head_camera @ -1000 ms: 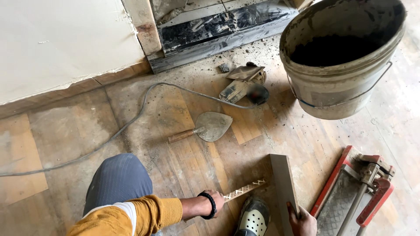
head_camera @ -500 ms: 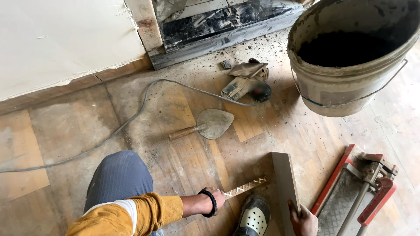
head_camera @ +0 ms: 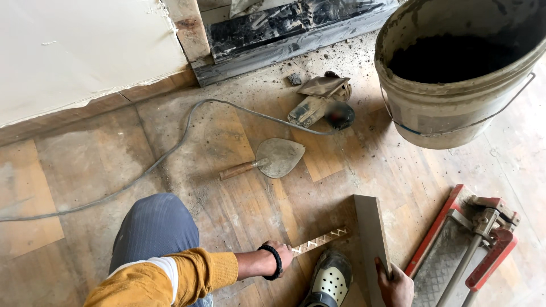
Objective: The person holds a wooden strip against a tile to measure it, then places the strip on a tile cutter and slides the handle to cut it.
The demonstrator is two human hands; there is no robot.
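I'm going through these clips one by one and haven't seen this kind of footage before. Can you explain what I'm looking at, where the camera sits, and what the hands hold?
There is no machine here: a person works with two bare hands, and the single camera sits on their head, looking down at a dusty wood-pattern floor. The left hand, with a black wristband, grips a folding ruler laid flat on the floor. The right hand steadies a long grey tile stood on its edge; the ruler's far end reaches it. A shoe shows between the hands, and a knee at the lower left. Further off lie a trowel, an angle grinder with its cable, a large mortar-stained bucket, and a red manual tile cutter on the right.
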